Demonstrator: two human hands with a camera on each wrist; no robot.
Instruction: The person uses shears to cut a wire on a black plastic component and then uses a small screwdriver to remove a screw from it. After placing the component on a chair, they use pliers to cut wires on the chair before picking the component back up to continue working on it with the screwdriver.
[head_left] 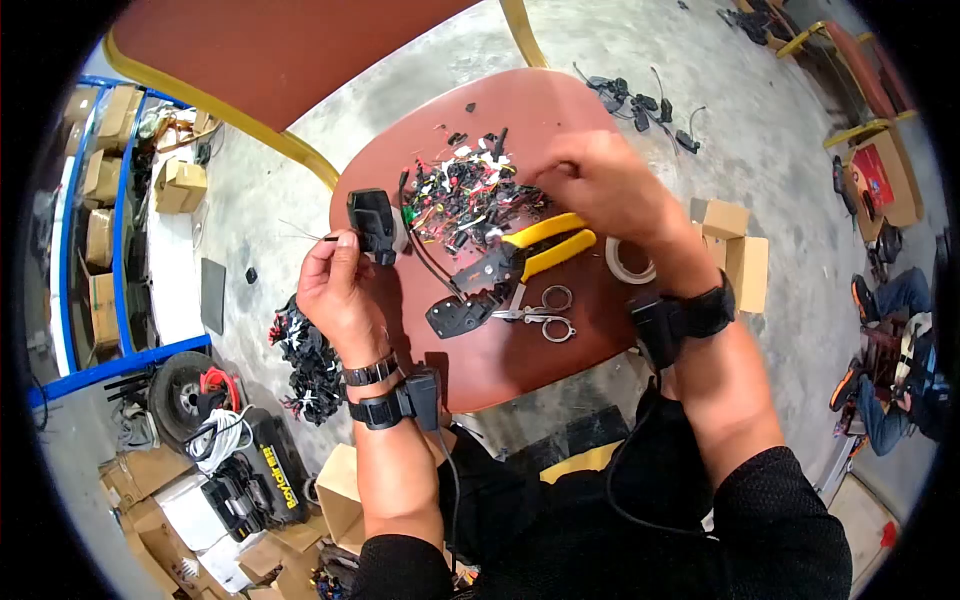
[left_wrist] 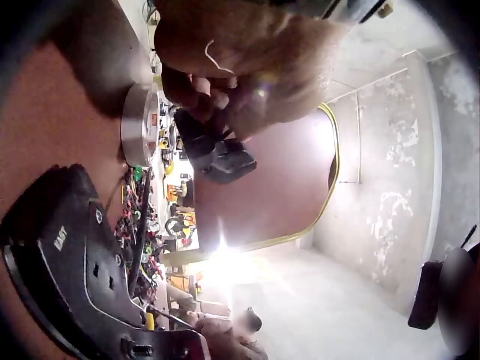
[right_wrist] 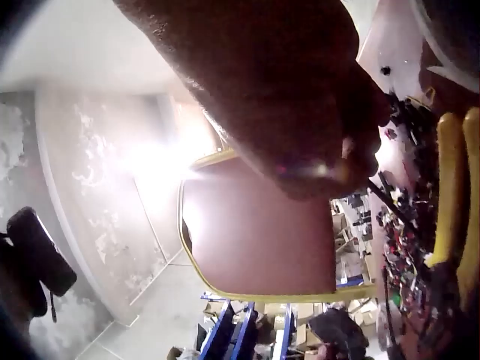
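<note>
My left hand pinches a thin black cable between thumb and fingertips, with fine bare strands out to the left. A black plastic housing hangs right beside those fingers, and in the left wrist view the housing shows under the fingertips. My right hand is over the right edge of a pile of wire scraps, fingers curled; I cannot tell whether it holds anything. Below it lies a yellow-handled wire stripper, and in the right wrist view its yellow handles are close by.
Small scissors lie beside the stripper on the reddish-brown seat. A tape roll rests at the right edge; another roll shows in the left wrist view. Black parts are heaped on the floor at left. A chair back rises beyond.
</note>
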